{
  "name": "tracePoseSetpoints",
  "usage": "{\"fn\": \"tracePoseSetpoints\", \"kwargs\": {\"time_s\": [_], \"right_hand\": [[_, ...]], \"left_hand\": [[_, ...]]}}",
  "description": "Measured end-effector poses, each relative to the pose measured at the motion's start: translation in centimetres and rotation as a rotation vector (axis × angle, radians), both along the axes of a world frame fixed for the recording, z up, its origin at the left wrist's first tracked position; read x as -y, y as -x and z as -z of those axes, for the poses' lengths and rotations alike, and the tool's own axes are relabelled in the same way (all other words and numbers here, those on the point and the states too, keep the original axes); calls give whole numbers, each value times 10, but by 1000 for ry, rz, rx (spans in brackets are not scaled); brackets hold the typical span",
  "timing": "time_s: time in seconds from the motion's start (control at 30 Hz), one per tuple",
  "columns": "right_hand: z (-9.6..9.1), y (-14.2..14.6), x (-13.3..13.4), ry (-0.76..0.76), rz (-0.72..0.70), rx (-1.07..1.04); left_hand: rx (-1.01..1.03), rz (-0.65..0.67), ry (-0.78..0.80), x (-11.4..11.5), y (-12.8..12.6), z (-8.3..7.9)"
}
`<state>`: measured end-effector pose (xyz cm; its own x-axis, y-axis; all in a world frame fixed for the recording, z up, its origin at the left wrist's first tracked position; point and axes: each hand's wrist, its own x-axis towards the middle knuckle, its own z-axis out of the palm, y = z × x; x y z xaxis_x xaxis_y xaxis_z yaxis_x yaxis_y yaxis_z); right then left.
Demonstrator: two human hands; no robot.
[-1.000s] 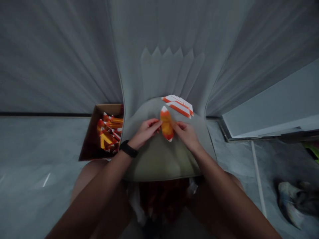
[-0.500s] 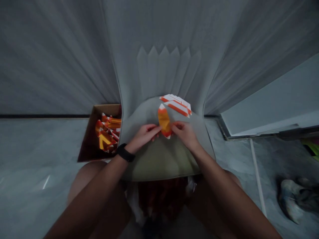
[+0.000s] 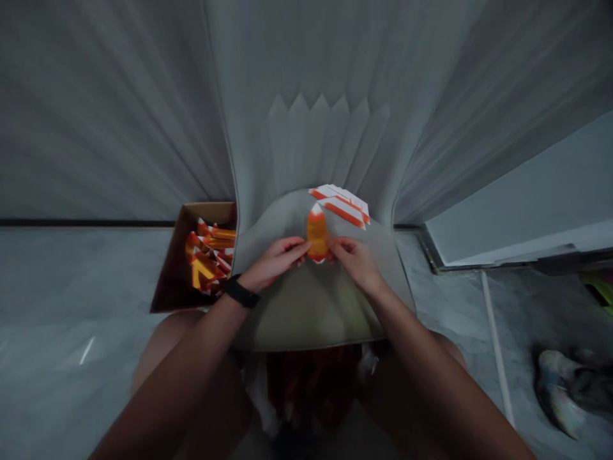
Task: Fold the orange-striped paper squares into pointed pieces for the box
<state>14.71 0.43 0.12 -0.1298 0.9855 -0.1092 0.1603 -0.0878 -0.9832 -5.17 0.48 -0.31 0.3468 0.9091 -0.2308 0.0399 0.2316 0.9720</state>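
Note:
A small folded paper piece (image 3: 317, 234), orange and yellow with a white tip, stands upright over a grey chair seat (image 3: 311, 306). My left hand (image 3: 274, 260) pinches its lower left edge, a black band on the wrist. My right hand (image 3: 357, 262) pinches its lower right edge. Just beyond them a fanned stack of white papers with orange stripes (image 3: 342, 203) lies at the back of the seat.
A brown cardboard box (image 3: 175, 268) left of the chair holds several folded orange and yellow pieces (image 3: 208, 255). Grey pleated chair back (image 3: 320, 134) rises behind. A shoe (image 3: 560, 390) lies on the floor at the lower right. My knees show below the seat.
The folded piece has been turned and pressed narrower between my fingers and now stands upright. Both hands stayed in nearly the same place.

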Motion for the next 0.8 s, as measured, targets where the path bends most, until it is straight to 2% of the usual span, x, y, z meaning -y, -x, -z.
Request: {"fn": "tracePoseSetpoints", "kwargs": {"time_s": [0.13, 0.2, 0.33, 0.43, 0.5, 0.63, 0.73, 0.8], "right_hand": [[6, 4, 0, 10, -7, 42], [9, 6, -1, -6, 2, 90], [19, 14, 2, -62, -55, 263], [26, 25, 12, -207, -172, 505], [32, 33, 20, -332, -205, 662], [46, 48, 31, -494, -79, 881], [55, 53, 36, -536, -17, 956], [59, 53, 36, -536, 14, 956]], "left_hand": [[-80, 36, -27, -1, 9, -9], [-116, 14, -60, -2, 20, -16], [-178, -187, -174, 0, 56, -31], [-210, -342, -197, 14, 91, -37], [-244, -404, -178, 29, 118, -36], [-465, -456, -156, 64, 176, -23], [-769, -394, -154, 84, 214, -12], [-924, -326, -174, 92, 230, -8]]}}
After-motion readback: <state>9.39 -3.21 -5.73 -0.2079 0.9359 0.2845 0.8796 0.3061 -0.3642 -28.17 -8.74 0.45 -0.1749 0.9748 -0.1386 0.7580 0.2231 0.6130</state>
